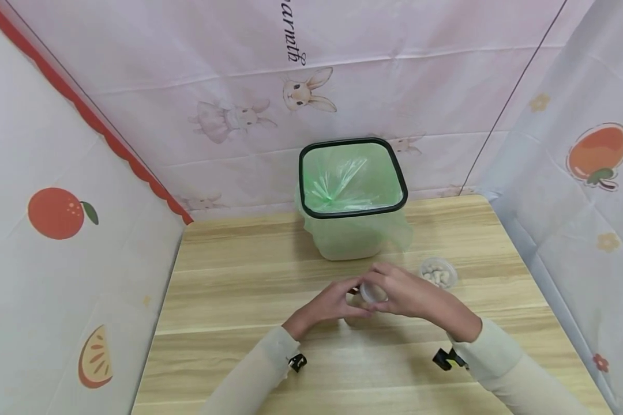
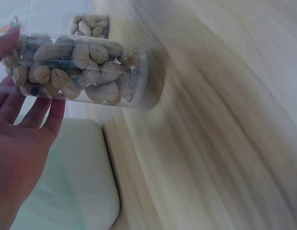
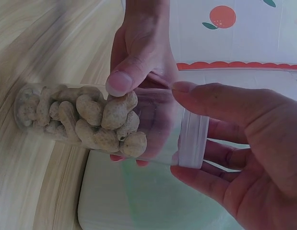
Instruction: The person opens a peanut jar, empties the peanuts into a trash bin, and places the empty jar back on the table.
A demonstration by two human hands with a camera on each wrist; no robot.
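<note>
A clear cylindrical jar [image 3: 81,122], partly filled with unshelled peanuts, stands close over the table in front of the bin. My left hand [image 1: 328,304] holds the jar round its body, thumb on the near side and fingers behind it. At the jar's top, my right hand [image 1: 402,293] grips the translucent lid [image 3: 194,139] with thumb and fingers around its edge. The lid sits at the jar's mouth. In the left wrist view, peanuts show through the wall of the jar [image 2: 86,69], and the left fingers [image 2: 54,115] reach around it.
Behind the hands stands a white bin with a black rim [image 1: 353,215] and a green bag liner [image 1: 355,178]. Right of it, a small clear container [image 1: 439,272] holds several shelled-looking pale nuts. Printed cloth walls [image 1: 249,167] border the wooden table [image 1: 228,276] at back and sides.
</note>
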